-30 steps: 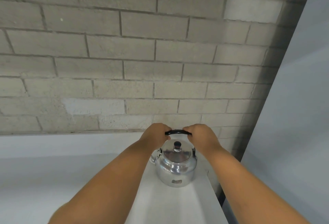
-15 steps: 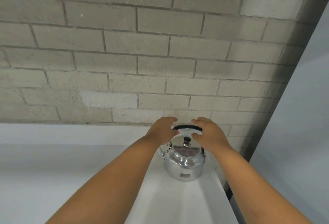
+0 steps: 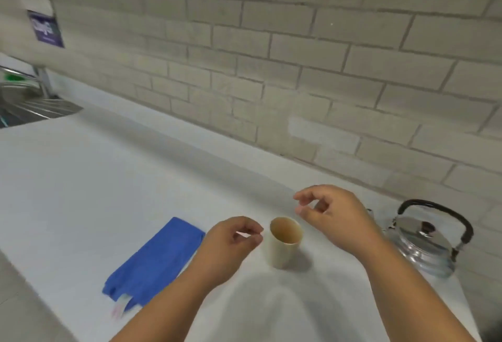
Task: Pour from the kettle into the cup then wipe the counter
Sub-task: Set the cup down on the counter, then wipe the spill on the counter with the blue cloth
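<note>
On white counter (image 3: 108,178), cup (image 3: 285,241) between empty hands, kettle (image 3: 426,241) right

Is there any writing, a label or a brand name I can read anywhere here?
Purple sign on the brick wall, far left: white lettering, too blurred to read.
Tag at the blue cloth's near edge: too blurred to read.
Kettle, cup: no text visible.

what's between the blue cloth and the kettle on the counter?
In the head view, the cup stands between the blue cloth and the kettle, flanked by the left hand and right hand.
</note>
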{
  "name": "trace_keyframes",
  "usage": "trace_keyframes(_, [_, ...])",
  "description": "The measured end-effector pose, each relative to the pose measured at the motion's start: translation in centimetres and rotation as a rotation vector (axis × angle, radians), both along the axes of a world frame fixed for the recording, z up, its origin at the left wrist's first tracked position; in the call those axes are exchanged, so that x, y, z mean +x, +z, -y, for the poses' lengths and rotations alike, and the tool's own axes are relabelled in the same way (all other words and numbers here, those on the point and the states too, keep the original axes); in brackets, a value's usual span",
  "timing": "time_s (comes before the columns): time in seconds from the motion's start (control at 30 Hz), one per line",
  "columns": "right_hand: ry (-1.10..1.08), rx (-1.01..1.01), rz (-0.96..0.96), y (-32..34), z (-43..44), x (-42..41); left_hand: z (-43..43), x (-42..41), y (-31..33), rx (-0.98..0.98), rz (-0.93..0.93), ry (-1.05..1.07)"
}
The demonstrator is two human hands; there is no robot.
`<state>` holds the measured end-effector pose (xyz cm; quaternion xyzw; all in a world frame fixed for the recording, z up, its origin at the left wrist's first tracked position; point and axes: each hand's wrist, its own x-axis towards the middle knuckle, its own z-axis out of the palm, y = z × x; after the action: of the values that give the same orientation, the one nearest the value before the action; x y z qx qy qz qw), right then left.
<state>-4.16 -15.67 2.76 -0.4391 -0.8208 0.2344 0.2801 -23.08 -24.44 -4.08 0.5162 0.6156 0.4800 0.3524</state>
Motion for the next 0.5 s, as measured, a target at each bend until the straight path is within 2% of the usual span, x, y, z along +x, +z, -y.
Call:
trace_keyframes(0.13, [0.176,-0.109,0.073,-1.9,1.6,-9.4,3.9,-7.0,-3.4,-0.06,-0.016,0.322])
trace_keyframes(0.27, [0.257,-0.237,0.229,-5.9,1.5,-18.0,5.0,-12.9,-6.3,-0.181,-0.22,0.462])
trace_keyframes(0.37, [0.173,-0.278,0.405,-9.2,0.9,-22.5,5.1,-16.5,-8.2,-0.336,-0.487,0.449])
trace_keyframes(0.5, [0.027,-0.343,0.627,-12.3,0.2,-25.7,4.7,-18.4,-9.3,-0.442,-0.52,0.273])
